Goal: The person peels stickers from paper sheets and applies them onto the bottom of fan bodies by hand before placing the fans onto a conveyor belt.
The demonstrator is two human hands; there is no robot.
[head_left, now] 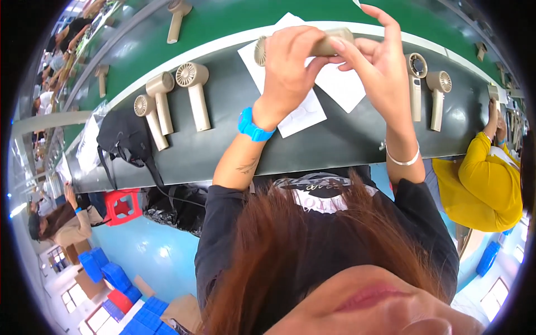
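Note:
A beige handheld fan point(339, 40) lies sideways between my hands, above the table's far edge. My left hand point(291, 64) is closed round it, with the round grille showing past the hand's left side. My right hand point(382, 70) pinches the handle end between thumb and fingers, while its index finger sticks up. At that fingertip is a small white bit, too small to name. Under my hands lie white paper sheets point(305, 118). To the left stand several more beige fans point(193, 95), and to the right are two others, one a fan with a dark centre point(416, 84).
Beyond the dark table point(234, 151) runs a green conveyor belt point(223, 28) carrying a few fans point(177, 21). A black backpack point(125, 137) rests on the table's left. A co-worker in a yellow top point(486, 184) sits at right. Behind are a red stool point(121, 206) and blue crates point(114, 276).

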